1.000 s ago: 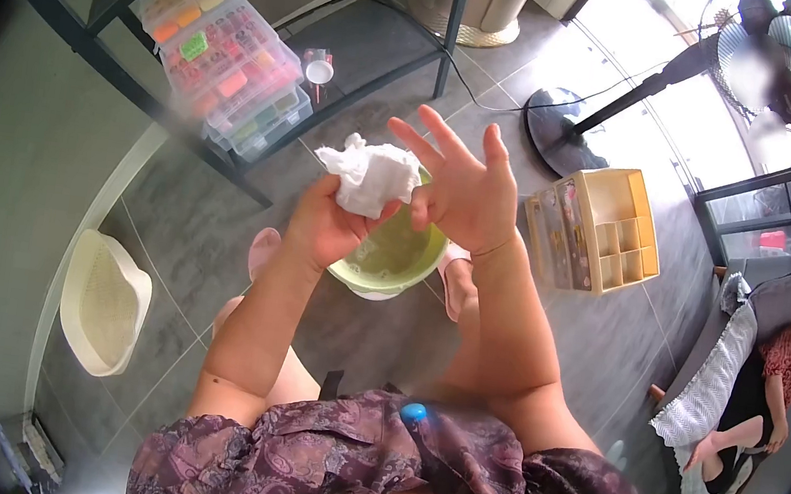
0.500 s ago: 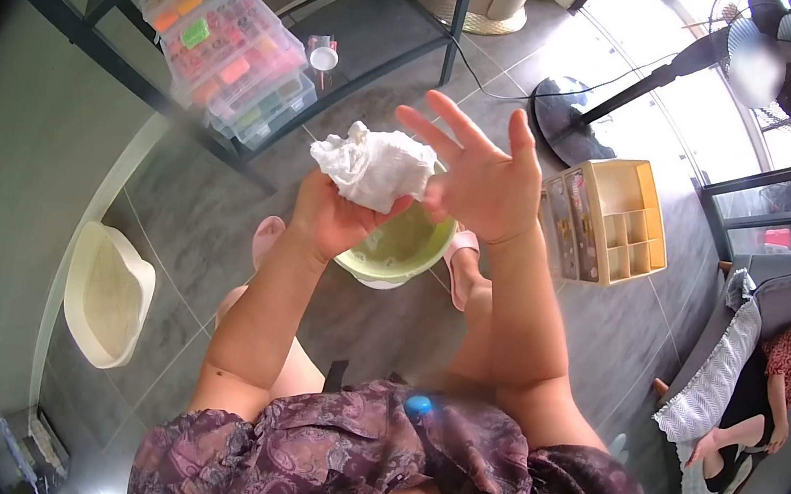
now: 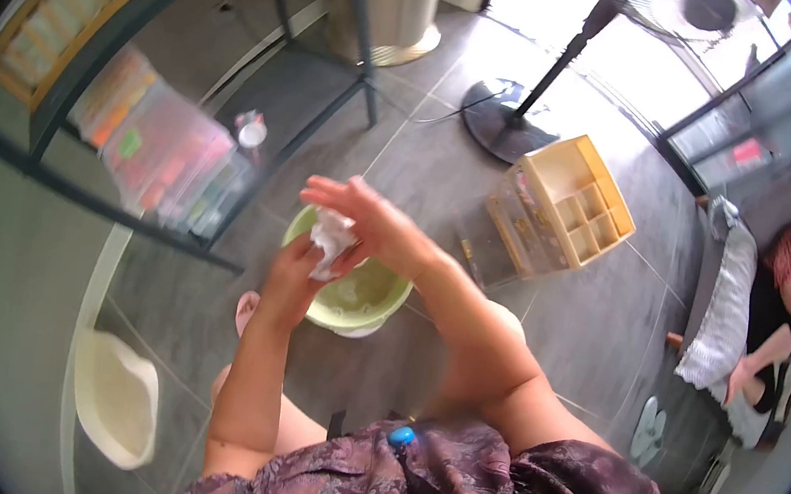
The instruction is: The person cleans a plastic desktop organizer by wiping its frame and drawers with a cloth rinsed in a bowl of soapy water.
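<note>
A crumpled white cloth (image 3: 329, 242) is gripped in my left hand (image 3: 290, 284), its fingers closed round the lower part. My right hand (image 3: 380, 230) lies across the upper side of the cloth with fingers stretched out, partly covering it. Whether the right palm presses on the cloth I cannot tell. Beneath both hands a pale green basin (image 3: 362, 322) stands on the floor, with what looks like water inside.
A beige drawer organizer (image 3: 568, 209) stands right of the basin. Behind it is a floor fan (image 3: 509, 123). To the left, clear storage boxes (image 3: 165, 155) sit on a dark metal shelf (image 3: 265, 182). A cream tub (image 3: 115, 400) rests by the wall. Another person (image 3: 789, 295) sits far right.
My right hand has come down leftward from its raised, spread position onto the cloth. The cloth looks more bunched and sits lower. My view has shifted, so surroundings appear moved.
</note>
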`<state>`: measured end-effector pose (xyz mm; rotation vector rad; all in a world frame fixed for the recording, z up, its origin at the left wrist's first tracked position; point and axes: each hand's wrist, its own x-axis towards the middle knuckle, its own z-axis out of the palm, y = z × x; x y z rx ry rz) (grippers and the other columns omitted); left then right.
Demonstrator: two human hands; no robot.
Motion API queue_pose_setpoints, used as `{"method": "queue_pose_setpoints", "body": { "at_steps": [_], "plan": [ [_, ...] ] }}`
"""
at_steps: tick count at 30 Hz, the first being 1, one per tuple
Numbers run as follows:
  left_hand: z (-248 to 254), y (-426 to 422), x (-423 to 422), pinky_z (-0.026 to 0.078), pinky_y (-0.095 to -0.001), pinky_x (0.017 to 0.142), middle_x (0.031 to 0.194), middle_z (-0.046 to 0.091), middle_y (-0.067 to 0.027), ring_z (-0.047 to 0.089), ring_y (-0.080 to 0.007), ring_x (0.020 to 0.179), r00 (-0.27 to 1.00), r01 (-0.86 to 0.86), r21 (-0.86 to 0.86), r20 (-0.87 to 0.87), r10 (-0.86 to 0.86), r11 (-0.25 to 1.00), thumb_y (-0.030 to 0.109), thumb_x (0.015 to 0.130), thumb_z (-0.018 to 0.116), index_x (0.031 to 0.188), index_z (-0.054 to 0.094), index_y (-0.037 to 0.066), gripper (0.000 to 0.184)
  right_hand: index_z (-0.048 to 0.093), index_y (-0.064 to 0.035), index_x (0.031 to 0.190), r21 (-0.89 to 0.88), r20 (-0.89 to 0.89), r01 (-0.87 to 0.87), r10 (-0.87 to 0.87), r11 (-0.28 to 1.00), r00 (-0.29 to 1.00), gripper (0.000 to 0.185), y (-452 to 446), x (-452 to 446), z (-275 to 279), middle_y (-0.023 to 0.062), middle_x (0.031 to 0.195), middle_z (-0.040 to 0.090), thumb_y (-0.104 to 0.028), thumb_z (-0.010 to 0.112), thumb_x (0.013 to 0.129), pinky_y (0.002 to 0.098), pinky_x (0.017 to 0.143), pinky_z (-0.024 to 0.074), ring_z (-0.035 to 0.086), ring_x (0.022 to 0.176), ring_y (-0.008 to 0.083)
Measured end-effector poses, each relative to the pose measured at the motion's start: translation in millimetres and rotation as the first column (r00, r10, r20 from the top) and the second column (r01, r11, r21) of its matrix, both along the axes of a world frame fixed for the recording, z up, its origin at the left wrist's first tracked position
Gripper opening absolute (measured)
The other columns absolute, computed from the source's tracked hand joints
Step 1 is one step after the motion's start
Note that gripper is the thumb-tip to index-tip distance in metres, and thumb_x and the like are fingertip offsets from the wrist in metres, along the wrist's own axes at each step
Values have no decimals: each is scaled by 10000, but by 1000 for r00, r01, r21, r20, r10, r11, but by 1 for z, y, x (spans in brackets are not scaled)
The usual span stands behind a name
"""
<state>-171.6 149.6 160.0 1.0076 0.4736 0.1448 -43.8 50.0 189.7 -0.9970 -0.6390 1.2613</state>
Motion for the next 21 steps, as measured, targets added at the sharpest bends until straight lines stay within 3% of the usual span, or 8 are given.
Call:
{"method": "queue_pose_setpoints", "body": {
  "at_steps": [2, 4, 7, 11, 14, 16, 17, 21],
  "plan": [
    [-7, 3, -2, 462, -303, 736, 1003, 569, -82, 566, -164, 875, 997, 30, 358, -76, -3, 933, 136, 850, 450, 1120, 502, -6, 309, 326, -116, 1331, -81, 122, 27, -17, 996, 992, 589, -3, -4, 3, 44, 1332, 361, -500, 311, 885, 311, 674, 520, 528, 970, 214],
    [-18, 8, -3, 461, -277, 703, 962, 582, -78, 574, -157, 823, 994, 52, 758, -100, 37, 650, 129, 865, 458, 1106, 515, -14, 286, 365, -101, 1308, -202, 301, 83, -19, 976, 954, 562, -2, -4, 1, 46, 1329, 357, -470, 353, 884, 297, 691, 507, 535, 952, 190],
    [-13, 7, -2, 482, -271, 684, 946, 597, -79, 594, -170, 795, 965, -228, 479, -3, 261, 848, 136, 879, 469, 1109, 515, 0, 272, 409, -51, 1272, -118, 264, 216, -179, 969, 948, 653, -3, -3, 5, 141, 1122, 520, -547, 397, 847, 297, 607, 509, 573, 888, 193],
    [-5, 14, -5, 526, -317, 697, 986, 595, -94, 604, -193, 847, 962, -269, -71, 19, 271, 961, 132, 886, 456, 1072, 531, 15, 232, 428, -54, 1258, 0, 202, 381, -374, 924, 905, 629, 1, 5, 3, 142, 1173, 494, -528, 417, 846, 310, 635, 511, 552, 952, 215],
    [-9, -1, -3, 517, -314, 693, 970, 593, -85, 600, -187, 829, 996, -91, -10, 5, 91, 996, 109, 888, 438, 1070, 529, 10, 226, 435, -54, 1252, -71, 188, 251, -234, 965, 954, 624, 4, -8, 6, 135, 1213, 480, -526, 423, 843, 325, 683, 502, 512, 1023, 216],
    [-18, -2, -4, 472, -263, 668, 914, 595, -66, 566, -123, 789, 1000, -2, 198, 13, -1, 980, 129, 874, 488, 1029, 551, -5, 214, 437, -54, 1247, -77, 342, 243, -203, 967, 917, 624, 2, -17, 8, 142, 1200, 488, -531, 414, 845, 319, 775, 472, 495, 1054, 218],
    [-16, -5, -3, 458, -250, 661, 894, 596, -60, 553, -106, 778, 1000, -2, 329, -2, 3, 944, 142, 867, 508, 1012, 558, -11, 216, 436, -27, 1236, -96, 303, 215, -177, 972, 936, 641, 3, -16, 4, 152, 1192, 493, -535, 410, 846, 311, 887, 402, 465, 1102, 229],
    [-5, -7, -2, 431, -234, 615, 808, 596, -41, 518, -71, 719, 998, 4, 691, -43, 35, 723, 192, 843, 569, 956, 576, -28, 248, 432, 12, 1224, -33, 325, 271, -246, 962, 913, 644, 5, -17, -1, 158, 1193, 486, -516, 400, 857, 326, 940, 352, 451, 1120, 233]
  ]
}}
